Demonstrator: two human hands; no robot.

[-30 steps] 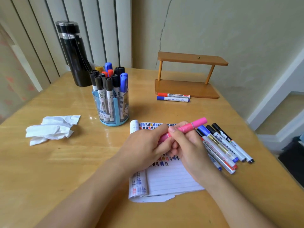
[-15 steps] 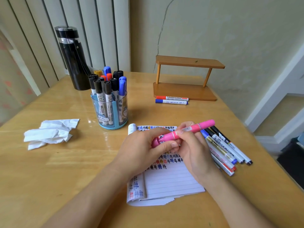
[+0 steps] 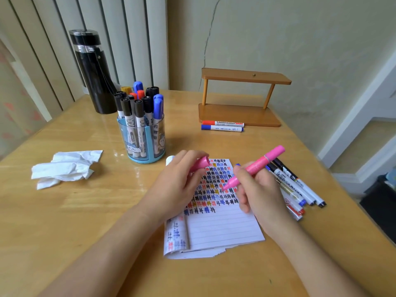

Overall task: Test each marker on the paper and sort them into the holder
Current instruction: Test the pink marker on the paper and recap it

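Note:
My right hand [image 3: 260, 190] grips an uncapped pink marker [image 3: 259, 165], its tip just above the marked rows on the lined paper [image 3: 222, 228]. My left hand [image 3: 179, 185] holds the pink cap [image 3: 201, 163] over the paper's upper left. A clear blue holder [image 3: 142, 142] with several capped markers stands behind the paper to the left. Several loose markers [image 3: 297, 189] lie fanned out right of the paper, partly hidden by my right hand.
A red and a blue marker [image 3: 222, 126] lie before a small wooden shelf [image 3: 240, 114] at the back. A black bottle [image 3: 92, 71] stands at the back left. Crumpled white tissue [image 3: 64, 168] lies on the left. The table's right edge runs close to the loose markers.
The cap has come off the pink marker: my left hand drew it away to the left, and my right hand turned the marker's tip down toward the paper.

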